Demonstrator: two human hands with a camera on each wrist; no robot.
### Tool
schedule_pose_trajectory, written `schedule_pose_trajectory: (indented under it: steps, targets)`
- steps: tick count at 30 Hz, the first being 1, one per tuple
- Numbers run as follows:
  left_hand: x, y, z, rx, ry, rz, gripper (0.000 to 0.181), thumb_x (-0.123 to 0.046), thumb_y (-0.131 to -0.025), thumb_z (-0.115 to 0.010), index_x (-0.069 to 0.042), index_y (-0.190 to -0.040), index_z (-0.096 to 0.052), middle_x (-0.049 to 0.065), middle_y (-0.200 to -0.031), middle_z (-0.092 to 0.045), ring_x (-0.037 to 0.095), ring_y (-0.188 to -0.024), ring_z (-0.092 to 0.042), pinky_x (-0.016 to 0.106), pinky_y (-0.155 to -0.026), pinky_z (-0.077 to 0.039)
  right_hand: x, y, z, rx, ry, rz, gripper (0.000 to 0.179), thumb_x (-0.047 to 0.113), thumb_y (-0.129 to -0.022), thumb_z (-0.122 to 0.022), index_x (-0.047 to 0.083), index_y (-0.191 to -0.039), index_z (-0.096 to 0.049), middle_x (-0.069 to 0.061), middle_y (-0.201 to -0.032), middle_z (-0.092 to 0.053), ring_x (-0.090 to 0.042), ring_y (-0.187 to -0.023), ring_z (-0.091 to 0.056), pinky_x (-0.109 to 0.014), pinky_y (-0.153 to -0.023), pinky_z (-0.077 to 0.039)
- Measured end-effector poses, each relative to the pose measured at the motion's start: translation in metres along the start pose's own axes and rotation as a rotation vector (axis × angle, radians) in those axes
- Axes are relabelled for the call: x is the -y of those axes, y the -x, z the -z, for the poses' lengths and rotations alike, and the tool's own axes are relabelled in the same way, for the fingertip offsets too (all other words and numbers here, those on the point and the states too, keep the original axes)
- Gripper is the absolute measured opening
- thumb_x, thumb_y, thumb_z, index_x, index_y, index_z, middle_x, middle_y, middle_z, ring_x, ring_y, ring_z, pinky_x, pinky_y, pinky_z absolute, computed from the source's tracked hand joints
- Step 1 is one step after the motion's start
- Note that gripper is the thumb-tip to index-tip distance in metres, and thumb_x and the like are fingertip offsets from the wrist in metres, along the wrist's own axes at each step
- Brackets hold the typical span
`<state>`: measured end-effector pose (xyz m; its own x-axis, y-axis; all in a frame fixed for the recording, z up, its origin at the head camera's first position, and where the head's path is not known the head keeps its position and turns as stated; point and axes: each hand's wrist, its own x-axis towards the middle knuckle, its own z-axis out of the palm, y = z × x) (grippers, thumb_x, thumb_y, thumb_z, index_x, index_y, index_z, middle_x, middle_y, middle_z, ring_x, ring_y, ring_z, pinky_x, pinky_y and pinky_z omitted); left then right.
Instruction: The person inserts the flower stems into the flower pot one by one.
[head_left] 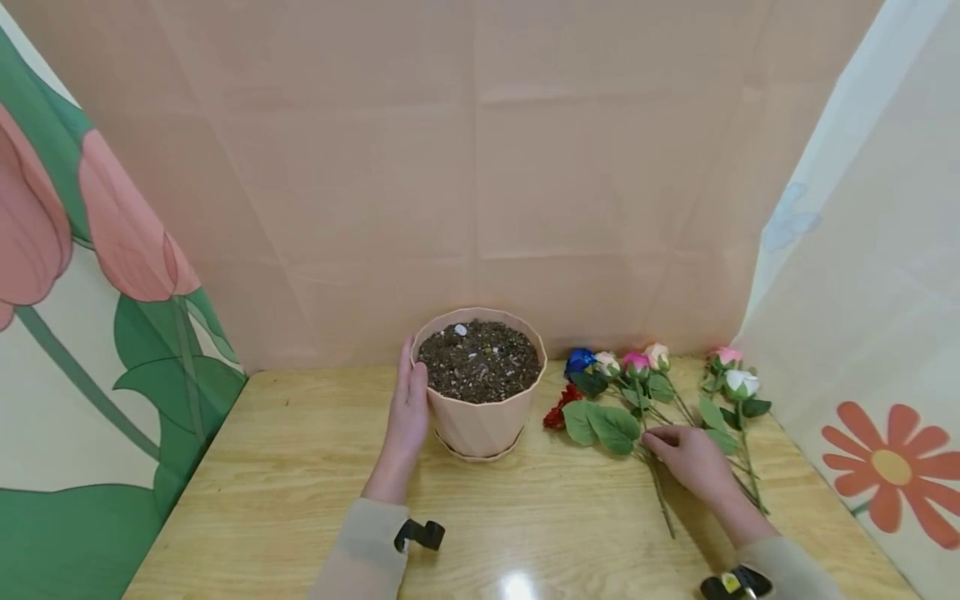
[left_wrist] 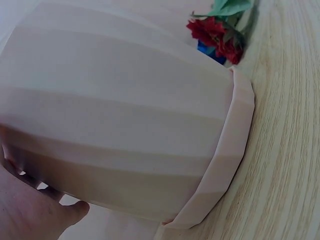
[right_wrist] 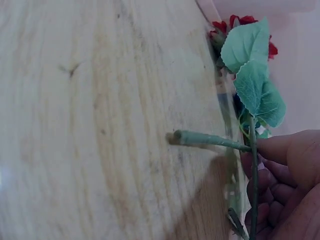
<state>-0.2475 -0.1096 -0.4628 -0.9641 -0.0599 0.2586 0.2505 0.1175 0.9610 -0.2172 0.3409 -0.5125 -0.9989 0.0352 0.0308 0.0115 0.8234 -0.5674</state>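
Flower stems (right_wrist: 253,150) crossed at the fingertips of my right hand (head_left: 697,462), where thumb and fingers pinched together; whether I had one stalk or both, and which bloom it carried, I couldn't tell. They lay to the right of my left hand, over the table (head_left: 285,500), one cut end pointing back toward me, so the bare lower stalk was probably the easiest part to grasp. Broad green leaves (head_left: 611,425) spread just left of my right fingertips, with red flowers (head_left: 561,408) past them. Beyond that hand lay a blue rose (head_left: 580,363) and pale and pink blooms, heads toward the back, and a white rose (head_left: 741,382) farther right.

My left hand (head_left: 407,408) rested against the side of a pale pink pot (head_left: 480,425), fingers laid along it rather than clenched, likely to steady it. Dark soil (head_left: 480,362) filled it nearly to the brim, and a saucer (head_left: 480,456) sat underneath.

The backdrop (head_left: 472,167) rose close behind pot and blooms, leaving little space past my fingertips, and a flower-printed panel (head_left: 810,333) bounded my right side. More room lay nearer me, between my forearms, and left of my left wrist.
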Motion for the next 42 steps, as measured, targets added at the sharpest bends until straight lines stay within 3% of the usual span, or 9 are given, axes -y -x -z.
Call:
schedule_pose_trajectory:
  steps: [7, 12, 20, 27, 35, 42]
  targets:
    - [0.001, -0.002, 0.0, -0.004, 0.01, -0.01, 0.059, -0.047, -0.122, -0.029, -0.041, -0.178, -0.012, 0.0, -0.184, -0.013, 0.036, -0.167, -0.017, 0.064, -0.132, -0.014, 0.004, 0.003, 0.004, -0.03, -0.072, -0.005, 0.039, 0.033, -0.111, -0.07, 0.0, -0.128, -0.08, -0.017, -0.118, -0.08, -0.025, -0.098, -0.07, -0.04, -0.079, -0.056]
    - [0.004, -0.003, 0.0, 0.004, 0.016, -0.012, 0.059, -0.046, -0.122, -0.029, -0.041, -0.178, -0.012, 0.001, -0.184, -0.013, 0.036, -0.167, -0.017, 0.065, -0.132, -0.013, 0.009, 0.004, 0.009, -0.048, -0.097, -0.017, 0.042, 0.034, -0.113, -0.067, -0.002, -0.132, -0.077, -0.02, -0.122, -0.078, -0.027, -0.099, -0.07, -0.039, -0.078, -0.056]
    - [0.004, -0.005, -0.001, 0.003, 0.01, -0.021, 0.059, -0.046, -0.122, -0.029, -0.04, -0.178, -0.013, 0.0, -0.184, -0.014, 0.035, -0.167, -0.018, 0.063, -0.132, -0.014, 0.017, 0.004, 0.017, -0.063, -0.211, -0.025, 0.044, 0.034, -0.115, -0.065, -0.004, -0.136, -0.073, -0.016, -0.111, -0.079, -0.023, -0.092, -0.071, -0.032, -0.067, -0.056]
    - [-0.001, -0.006, -0.002, -0.01, 0.017, -0.031, 0.059, -0.045, -0.122, -0.03, -0.038, -0.178, -0.014, 0.001, -0.184, -0.016, 0.035, -0.167, -0.02, 0.061, -0.133, -0.016, 0.033, 0.003, 0.032, -0.154, -0.213, 0.042, 0.046, 0.039, -0.113, -0.067, -0.002, -0.133, -0.075, -0.012, -0.104, -0.081, -0.026, -0.091, -0.073, -0.029, -0.065, -0.055]
    - [0.001, -0.004, -0.001, 0.001, 0.014, -0.016, 0.059, -0.047, -0.122, -0.028, -0.042, -0.178, -0.012, 0.0, -0.184, -0.013, 0.036, -0.167, -0.017, 0.065, -0.132, -0.014, 0.062, 0.003, 0.049, -0.263, -0.201, 0.137, 0.043, 0.04, -0.111, -0.07, 0.003, -0.132, -0.078, -0.013, -0.105, -0.081, -0.012, -0.081, -0.073, -0.027, -0.061, -0.054]
    - [0.007, -0.002, -0.001, -0.011, 0.018, -0.014, 0.058, -0.045, -0.122, -0.03, -0.041, -0.178, -0.014, -0.001, -0.184, -0.015, 0.035, -0.167, -0.018, 0.062, -0.133, -0.014, 0.089, 0.006, 0.061, -0.29, -0.202, 0.186, 0.042, 0.041, -0.111, -0.07, 0.007, -0.134, -0.078, -0.011, -0.11, -0.081, -0.008, -0.088, -0.072, -0.022, -0.067, -0.054]
